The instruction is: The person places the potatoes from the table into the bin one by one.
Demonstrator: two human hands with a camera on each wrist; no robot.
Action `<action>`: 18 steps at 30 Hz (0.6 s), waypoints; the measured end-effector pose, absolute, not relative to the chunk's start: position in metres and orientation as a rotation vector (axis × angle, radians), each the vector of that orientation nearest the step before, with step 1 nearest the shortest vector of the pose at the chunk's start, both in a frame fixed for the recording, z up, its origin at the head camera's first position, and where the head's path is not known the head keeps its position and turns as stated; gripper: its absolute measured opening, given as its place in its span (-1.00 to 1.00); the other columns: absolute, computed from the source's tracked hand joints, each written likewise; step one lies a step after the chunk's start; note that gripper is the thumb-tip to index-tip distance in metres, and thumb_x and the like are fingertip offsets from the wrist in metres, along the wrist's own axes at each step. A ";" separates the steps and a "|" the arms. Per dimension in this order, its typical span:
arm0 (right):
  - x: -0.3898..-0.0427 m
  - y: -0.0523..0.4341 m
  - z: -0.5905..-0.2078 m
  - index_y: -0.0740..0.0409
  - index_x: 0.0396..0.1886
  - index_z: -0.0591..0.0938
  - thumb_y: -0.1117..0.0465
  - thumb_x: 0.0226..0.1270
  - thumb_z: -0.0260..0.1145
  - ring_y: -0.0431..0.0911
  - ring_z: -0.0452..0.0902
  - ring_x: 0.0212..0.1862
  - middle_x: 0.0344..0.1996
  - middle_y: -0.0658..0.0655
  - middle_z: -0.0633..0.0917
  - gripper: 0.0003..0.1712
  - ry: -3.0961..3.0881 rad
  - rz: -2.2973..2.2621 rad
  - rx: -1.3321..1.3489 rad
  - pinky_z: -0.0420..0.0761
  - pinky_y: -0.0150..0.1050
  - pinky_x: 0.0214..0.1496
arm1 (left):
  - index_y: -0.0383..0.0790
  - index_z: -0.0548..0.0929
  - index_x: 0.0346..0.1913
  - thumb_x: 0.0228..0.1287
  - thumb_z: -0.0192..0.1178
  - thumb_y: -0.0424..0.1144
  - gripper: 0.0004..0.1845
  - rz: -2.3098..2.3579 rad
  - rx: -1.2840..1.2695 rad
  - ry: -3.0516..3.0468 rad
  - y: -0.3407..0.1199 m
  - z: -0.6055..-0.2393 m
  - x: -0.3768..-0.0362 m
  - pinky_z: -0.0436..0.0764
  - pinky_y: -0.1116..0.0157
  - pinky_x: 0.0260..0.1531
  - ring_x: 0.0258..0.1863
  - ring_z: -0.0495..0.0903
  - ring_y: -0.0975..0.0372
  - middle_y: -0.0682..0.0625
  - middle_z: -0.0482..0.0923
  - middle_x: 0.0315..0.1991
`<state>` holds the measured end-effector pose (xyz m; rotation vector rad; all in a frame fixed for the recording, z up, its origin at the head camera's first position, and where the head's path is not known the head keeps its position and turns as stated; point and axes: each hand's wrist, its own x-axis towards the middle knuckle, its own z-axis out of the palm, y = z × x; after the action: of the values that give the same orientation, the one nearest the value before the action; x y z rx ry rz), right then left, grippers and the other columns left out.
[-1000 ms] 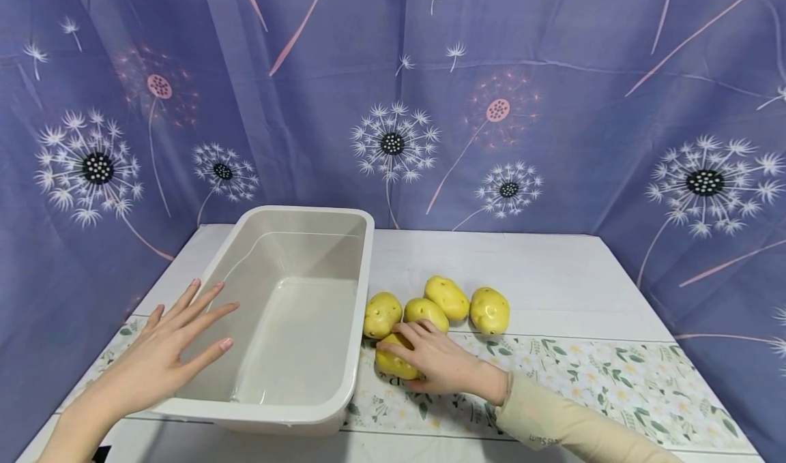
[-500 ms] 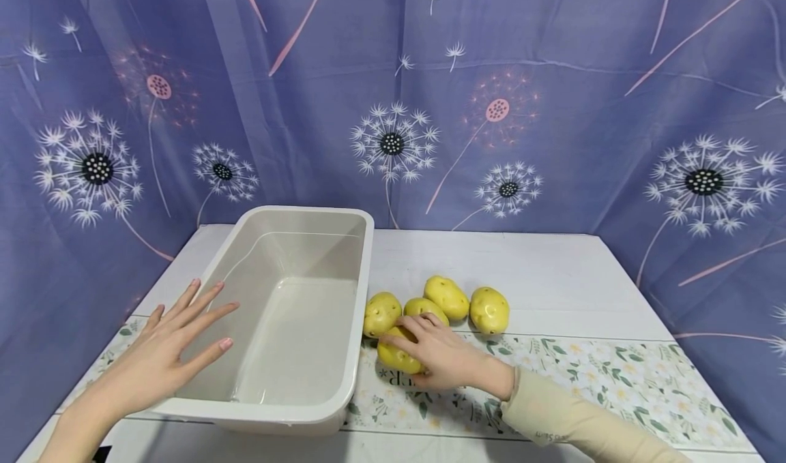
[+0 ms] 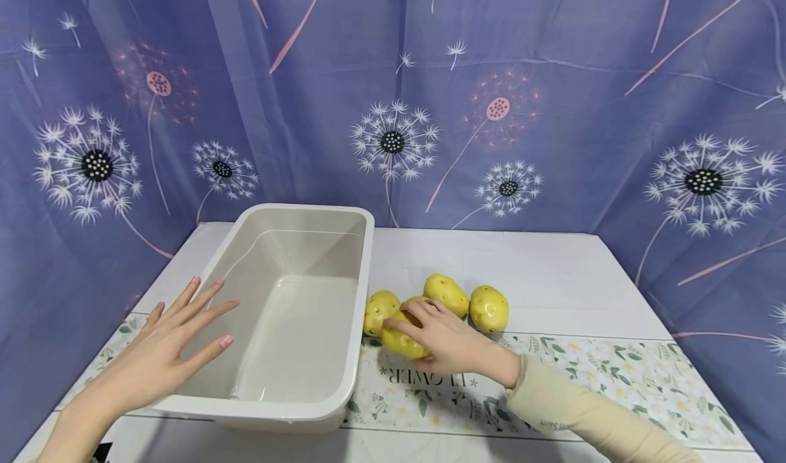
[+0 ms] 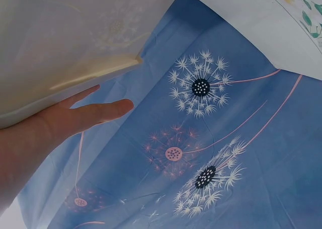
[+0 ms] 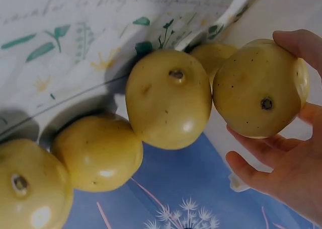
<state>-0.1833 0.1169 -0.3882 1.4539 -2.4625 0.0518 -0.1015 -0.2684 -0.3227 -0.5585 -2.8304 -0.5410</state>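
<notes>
My right hand [image 3: 451, 337] grips a yellow potato [image 3: 402, 342] between thumb and fingers, close to the right wall of a large pale tub [image 3: 366, 265]. In the right wrist view the held potato [image 5: 259, 90] is beside another potato [image 5: 168, 98]. Several more potatoes lie around it, among them one by the tub [image 3: 381, 311], one behind [image 3: 446, 294] and one farther right [image 3: 489, 309]; another is mostly covered by my hand. With its fingers spread, my left hand [image 3: 166, 347] is at the tub's left rim and holds nothing.
The tub stands on the left of a white table [image 3: 522, 265]. Across the table runs a flowered strip [image 3: 589, 374] with printed lettering. A blue dandelion-patterned curtain [image 3: 319, 122] encloses the back and sides.
My right hand has moved the gripped potato a little away from me and to the right, uncovering more of the printed lettering. My left hand and the tub have stayed put.
</notes>
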 end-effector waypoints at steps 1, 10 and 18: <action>-0.184 0.117 -0.387 -0.06 0.20 0.32 -0.05 -0.19 0.42 -0.04 0.38 0.07 0.02 0.12 0.45 -0.14 -2.471 0.054 1.449 0.41 -0.09 0.10 | 0.13 0.31 0.25 0.20 0.10 -0.03 -0.48 -0.542 -0.558 -2.832 -0.268 -0.323 -0.102 -0.32 -0.34 0.15 0.42 -0.35 0.20 -0.07 0.04 0.39; -0.191 0.121 -0.374 -0.08 0.19 0.33 -0.04 -0.20 0.39 -0.09 0.40 0.02 0.01 0.09 0.46 -0.16 -2.493 0.064 1.403 0.44 -0.17 -0.01 | 0.12 0.31 0.25 0.20 0.10 -0.03 -0.48 -0.540 -0.556 -2.831 -0.269 -0.322 -0.101 -0.32 -0.34 0.15 0.42 -0.34 0.21 -0.07 0.05 0.38; -0.194 0.123 -0.367 -0.08 0.19 0.32 -0.03 -0.22 0.41 -0.08 0.39 -0.01 0.00 0.10 0.45 -0.14 -2.478 0.069 1.402 0.43 -0.15 0.00 | 0.12 0.30 0.26 0.20 0.10 -0.04 -0.47 -0.550 -0.556 -2.846 -0.269 -0.322 -0.102 -0.33 -0.34 0.15 0.42 -0.35 0.19 -0.09 0.03 0.39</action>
<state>-0.1943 0.1230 -0.3673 1.4021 -2.4781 0.0690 -0.1015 -0.2688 -0.3221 -0.5558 -2.8457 -0.5495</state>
